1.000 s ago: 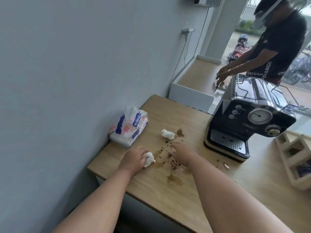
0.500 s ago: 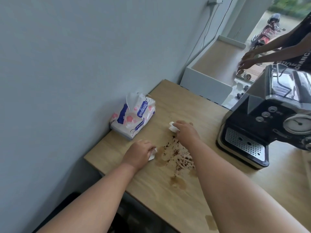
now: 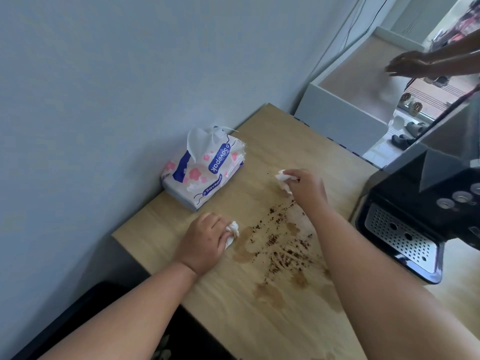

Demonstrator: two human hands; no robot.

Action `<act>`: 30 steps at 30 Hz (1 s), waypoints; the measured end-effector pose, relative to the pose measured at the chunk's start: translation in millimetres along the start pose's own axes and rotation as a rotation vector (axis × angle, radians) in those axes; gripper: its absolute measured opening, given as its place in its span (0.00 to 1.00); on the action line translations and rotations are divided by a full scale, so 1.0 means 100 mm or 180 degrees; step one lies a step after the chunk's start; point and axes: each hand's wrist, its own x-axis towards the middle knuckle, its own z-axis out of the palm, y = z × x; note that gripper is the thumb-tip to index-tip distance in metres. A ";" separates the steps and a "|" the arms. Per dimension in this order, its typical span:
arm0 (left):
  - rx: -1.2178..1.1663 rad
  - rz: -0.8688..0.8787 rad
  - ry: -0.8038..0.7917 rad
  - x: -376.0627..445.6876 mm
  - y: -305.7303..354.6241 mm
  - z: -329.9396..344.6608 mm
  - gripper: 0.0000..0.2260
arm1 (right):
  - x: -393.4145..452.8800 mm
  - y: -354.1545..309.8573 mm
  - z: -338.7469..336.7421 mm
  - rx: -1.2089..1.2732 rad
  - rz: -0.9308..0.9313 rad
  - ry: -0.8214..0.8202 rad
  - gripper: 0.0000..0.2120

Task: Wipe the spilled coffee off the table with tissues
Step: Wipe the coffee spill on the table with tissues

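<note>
Brown coffee stains and dark grounds (image 3: 281, 252) are smeared across the middle of the light wooden table (image 3: 275, 141). My left hand (image 3: 205, 241) rests on the table left of the spill, closed around a crumpled white tissue (image 3: 233, 233). My right hand (image 3: 306, 189) is at the far end of the spill, gripping a second crumpled tissue (image 3: 283, 179) against the tabletop. A soft tissue pack (image 3: 205, 170), white with blue and pink print, lies by the wall with one sheet sticking up.
A black coffee machine (image 3: 426, 203) with a perforated metal drip tray stands at the table's right side. The grey wall (image 3: 104, 100) borders the left. Behind the table is a white low unit (image 3: 345, 100), over which another person's hand (image 3: 407, 64) reaches.
My right hand has moved away from me along the spill and taken hold of the loose tissue that lay at its far end. My left hand has stayed put. The view has tilted down.
</note>
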 end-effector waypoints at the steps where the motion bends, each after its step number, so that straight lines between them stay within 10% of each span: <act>1: 0.0050 -0.0016 0.0005 0.01 0.01 0.00 0.09 | 0.09 0.00 -0.03 0.0077 0.0054 0.0077 0.12; 11: 0.0281 -0.0154 -0.0028 0.01 0.01 0.03 0.08 | 0.35 -0.09 0.31 -0.0582 -0.0176 0.0059 0.14; 20: 0.0251 -0.0265 -0.0147 0.01 0.03 0.00 0.08 | 0.00 -0.01 0.10 -0.0835 -0.1014 -0.1252 0.11; 25: 0.0214 -0.0303 -0.0168 0.02 0.04 0.00 0.08 | 0.59 -0.01 -0.07 -0.0141 -0.0267 -0.0006 0.13; 30: 0.0232 -0.0352 -0.0209 0.01 0.03 0.00 0.08 | 0.77 -0.08 0.38 -0.0509 -0.0150 -0.0312 0.13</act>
